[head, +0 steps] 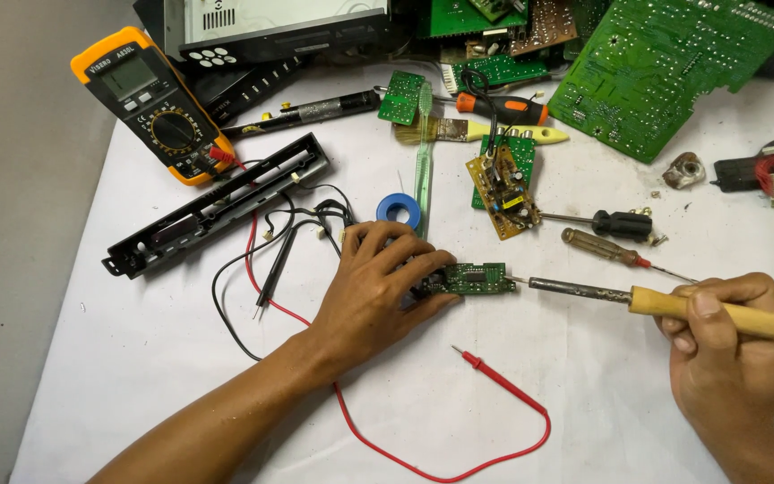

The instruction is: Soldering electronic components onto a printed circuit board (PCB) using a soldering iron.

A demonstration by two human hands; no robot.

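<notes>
Fingers of the left hand (378, 287) press one small green circuit board (475, 278) flat. Right hand (727, 350) grips one wooden-handled soldering iron (674, 305), tip touching the narrow, component-studded board's right end; two screwdrivers (620, 235) lie just beyond.

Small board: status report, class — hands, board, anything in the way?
Left hand pins small board. Right hand grips soldering iron, tip at board's edge. Red probe lead lies near.
</notes>
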